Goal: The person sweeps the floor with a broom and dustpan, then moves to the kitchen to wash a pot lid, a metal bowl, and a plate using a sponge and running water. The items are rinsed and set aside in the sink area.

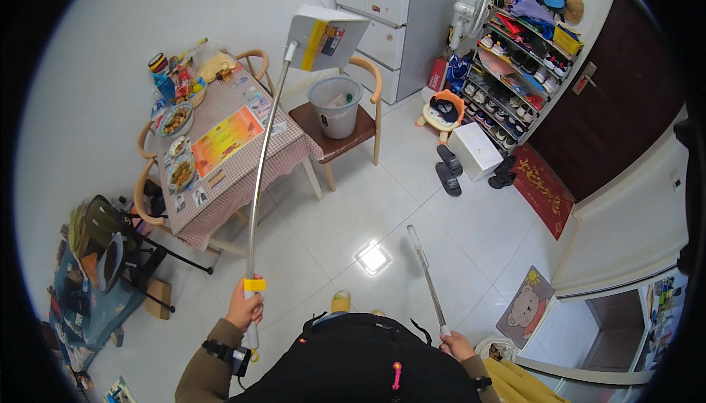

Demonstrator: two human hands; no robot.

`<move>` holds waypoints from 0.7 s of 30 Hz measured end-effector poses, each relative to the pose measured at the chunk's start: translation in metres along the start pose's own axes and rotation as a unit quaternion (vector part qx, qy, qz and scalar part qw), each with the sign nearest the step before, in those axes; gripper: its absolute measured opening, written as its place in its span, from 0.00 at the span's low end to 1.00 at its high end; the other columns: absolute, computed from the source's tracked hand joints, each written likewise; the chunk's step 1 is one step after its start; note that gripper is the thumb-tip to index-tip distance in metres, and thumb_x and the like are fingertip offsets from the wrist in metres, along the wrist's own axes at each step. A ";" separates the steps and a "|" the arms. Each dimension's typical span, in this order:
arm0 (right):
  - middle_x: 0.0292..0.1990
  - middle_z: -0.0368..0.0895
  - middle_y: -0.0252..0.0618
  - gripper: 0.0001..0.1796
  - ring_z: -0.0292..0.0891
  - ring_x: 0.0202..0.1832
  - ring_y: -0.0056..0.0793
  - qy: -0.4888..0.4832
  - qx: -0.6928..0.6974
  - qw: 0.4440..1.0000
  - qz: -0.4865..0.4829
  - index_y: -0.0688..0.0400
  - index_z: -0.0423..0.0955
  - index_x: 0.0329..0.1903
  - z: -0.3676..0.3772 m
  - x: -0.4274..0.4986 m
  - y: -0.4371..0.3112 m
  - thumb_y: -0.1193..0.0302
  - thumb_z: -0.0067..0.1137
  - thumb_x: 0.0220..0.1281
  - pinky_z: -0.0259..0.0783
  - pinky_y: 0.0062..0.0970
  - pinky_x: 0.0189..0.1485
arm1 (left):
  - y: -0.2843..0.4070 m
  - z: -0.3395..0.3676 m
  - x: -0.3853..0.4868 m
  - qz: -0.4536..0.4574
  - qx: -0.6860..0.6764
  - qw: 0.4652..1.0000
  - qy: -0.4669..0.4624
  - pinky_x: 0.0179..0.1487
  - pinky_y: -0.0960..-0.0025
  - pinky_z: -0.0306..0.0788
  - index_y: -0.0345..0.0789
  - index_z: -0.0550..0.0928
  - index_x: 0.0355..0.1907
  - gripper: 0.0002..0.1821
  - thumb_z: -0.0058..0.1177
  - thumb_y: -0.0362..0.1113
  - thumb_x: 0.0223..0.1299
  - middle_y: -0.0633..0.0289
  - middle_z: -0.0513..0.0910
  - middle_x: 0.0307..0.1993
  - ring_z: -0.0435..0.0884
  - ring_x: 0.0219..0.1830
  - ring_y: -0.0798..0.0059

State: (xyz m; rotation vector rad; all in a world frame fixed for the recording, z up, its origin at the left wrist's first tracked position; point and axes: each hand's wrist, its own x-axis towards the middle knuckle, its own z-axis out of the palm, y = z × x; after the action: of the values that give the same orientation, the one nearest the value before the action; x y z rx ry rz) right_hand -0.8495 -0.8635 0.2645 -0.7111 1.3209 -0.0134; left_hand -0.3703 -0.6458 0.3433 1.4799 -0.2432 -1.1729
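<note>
My left hand (246, 305) grips the grey handle of a long-handled dustpan (331, 39), whose metal pole rises up the picture. Its pan is raised above the floor, in front of the brown-seated chair in this view, with a yellow strip and a label on it. In my right hand (456, 344) is the grey grip of a second metal pole (430, 281), slanting up and left over the white tiles; its far end looks narrow, with a whitish tip. A light-coloured waste bin (336, 119) with a bag in it stands on the brown chair (353, 144), beyond the dustpan.
Left, a table with a checked cloth (242, 182) holds bowls of food. A folding black frame (165, 254) and a cardboard box (159, 297) lie near it. Right are grey slippers (448, 178), a white box (475, 152), a full shoe rack (513, 72), a red mat (538, 185) and a bear mat (527, 309).
</note>
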 end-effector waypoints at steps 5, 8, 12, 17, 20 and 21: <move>0.21 0.68 0.34 0.08 0.64 0.16 0.22 -0.027 0.032 0.999 -0.001 0.56 0.63 0.38 -0.007 0.007 -0.008 0.68 0.51 0.64 0.66 0.25 0.18 | 0.009 -0.001 -0.053 -0.070 -0.070 0.993 -0.062 0.11 0.73 0.58 0.43 0.63 0.57 0.26 0.48 0.25 0.54 0.68 0.59 0.12 0.56 0.07 0.81; 0.21 0.68 0.34 0.08 0.64 0.17 0.22 -0.030 0.034 0.999 -0.001 0.56 0.63 0.38 -0.008 0.008 -0.015 0.68 0.52 0.64 0.66 0.26 0.19 | 0.005 0.002 -0.079 -0.139 -0.133 0.973 -0.124 0.11 0.74 0.55 0.45 0.64 0.57 0.26 0.50 0.26 0.56 0.70 0.58 0.12 0.56 0.07 0.82; 0.21 0.68 0.33 0.09 0.65 0.17 0.21 -0.049 0.023 0.999 -0.005 0.55 0.62 0.38 -0.004 0.007 -0.021 0.66 0.51 0.65 0.66 0.25 0.19 | -0.011 0.003 -0.101 -0.191 -0.180 0.952 -0.156 0.11 0.76 0.54 0.45 0.64 0.58 0.25 0.49 0.27 0.58 0.71 0.58 0.12 0.56 0.07 0.85; 0.22 0.68 0.32 0.09 0.64 0.18 0.20 -0.049 0.030 0.998 -0.006 0.55 0.62 0.38 -0.002 0.001 -0.023 0.66 0.51 0.65 0.65 0.24 0.19 | -0.038 0.007 -0.098 -0.219 -0.171 0.949 -0.152 0.11 0.79 0.52 0.41 0.62 0.63 0.26 0.47 0.29 0.62 0.72 0.58 0.12 0.56 0.08 0.87; 0.22 0.67 0.32 0.09 0.63 0.18 0.19 -0.042 0.049 0.998 0.003 0.55 0.62 0.38 -0.003 -0.006 -0.018 0.66 0.52 0.65 0.65 0.24 0.19 | -0.044 0.006 -0.078 -0.258 -0.190 0.927 -0.193 0.12 0.79 0.54 0.42 0.63 0.63 0.25 0.45 0.28 0.63 0.72 0.59 0.13 0.57 0.09 0.87; 0.22 0.67 0.32 0.09 0.63 0.18 0.19 -0.038 0.052 0.998 0.007 0.55 0.62 0.38 -0.003 -0.009 -0.015 0.66 0.52 0.64 0.64 0.24 0.19 | -0.044 0.004 -0.072 -0.290 -0.241 0.912 -0.163 0.13 0.79 0.55 0.42 0.64 0.63 0.24 0.44 0.28 0.64 0.72 0.60 0.14 0.57 0.09 0.87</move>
State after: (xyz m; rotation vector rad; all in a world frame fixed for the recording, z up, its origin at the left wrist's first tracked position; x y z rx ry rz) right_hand -0.8488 -0.8738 0.2791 -0.6087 1.2431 -0.0429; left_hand -0.4275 -0.5836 0.3439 0.9264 0.2753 -1.8079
